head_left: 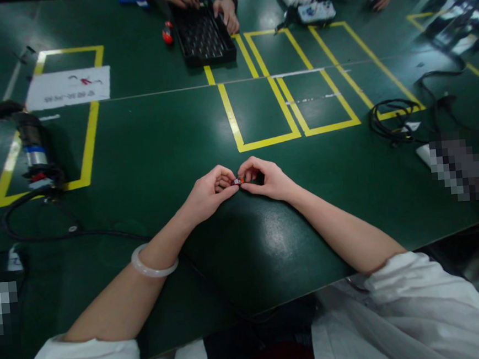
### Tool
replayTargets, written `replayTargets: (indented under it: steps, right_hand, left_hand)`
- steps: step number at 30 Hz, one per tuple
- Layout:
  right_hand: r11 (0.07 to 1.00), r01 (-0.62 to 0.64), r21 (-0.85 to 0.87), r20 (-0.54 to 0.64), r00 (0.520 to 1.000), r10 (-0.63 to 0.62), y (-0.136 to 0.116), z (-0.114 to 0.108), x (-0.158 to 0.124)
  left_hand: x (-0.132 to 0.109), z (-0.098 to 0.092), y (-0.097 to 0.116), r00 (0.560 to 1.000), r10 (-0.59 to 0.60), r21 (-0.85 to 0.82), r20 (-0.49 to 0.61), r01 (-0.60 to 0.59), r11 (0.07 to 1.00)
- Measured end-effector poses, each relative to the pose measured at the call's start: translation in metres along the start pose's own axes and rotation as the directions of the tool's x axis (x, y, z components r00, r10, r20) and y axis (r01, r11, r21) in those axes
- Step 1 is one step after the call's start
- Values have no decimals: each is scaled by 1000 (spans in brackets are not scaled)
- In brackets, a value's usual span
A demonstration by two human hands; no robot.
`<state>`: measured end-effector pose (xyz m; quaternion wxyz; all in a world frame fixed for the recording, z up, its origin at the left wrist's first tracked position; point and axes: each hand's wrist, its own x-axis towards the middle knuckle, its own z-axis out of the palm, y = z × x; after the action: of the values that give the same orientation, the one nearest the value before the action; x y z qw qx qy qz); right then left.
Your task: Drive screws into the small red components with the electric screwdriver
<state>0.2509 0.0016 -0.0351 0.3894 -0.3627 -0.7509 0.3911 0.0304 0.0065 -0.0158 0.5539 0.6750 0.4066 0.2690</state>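
Note:
Between my two hands, just above the green table, is a tiny part (pixel 237 182) with silver, red and orange on it; it is too small for me to name its kind. My left hand (pixel 212 191) pinches its left side with thumb and fingertips. From the right, my right hand (pixel 266 178) pinches the orange end, thumb below and fingers curled above. The fingertips of both hands nearly meet, and they hide much of the part. A pale bangle (pixel 154 269) circles my left wrist.
Yellow tape frames mark the green table (pixel 157 136). A cylindrical tool (pixel 35 148) with a cable lies left, near a paper sheet (pixel 68 87). Across the table, a person's hands (pixel 226 13) work at a black tray (pixel 203 36). A coiled black cable (pixel 396 120) lies right.

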Motion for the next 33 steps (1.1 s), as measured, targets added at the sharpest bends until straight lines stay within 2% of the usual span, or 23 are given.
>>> replayTargets:
  steps: [5,19,27,33]
  right_hand:
    - [1000,-14,-19,14,1000,14,0,0,0]
    - [987,115,-109,22,993,-114,0,1,-1]
    - [988,101,-117,16,995,-100,-2,1,-1]
    - [993,44,-114,25,999,-41,-3,0,-1]
  left_hand:
    - [0,0,-1,1000,8,8,-1,-8,1000]
    - [1,-1,-2,1000,-2,14,-16,2,1000]
    - [1,-1,-3,1000,9,32,-11,-9,999]
    - [-1,-2,-1,1000,5,50,-2,-5,999]
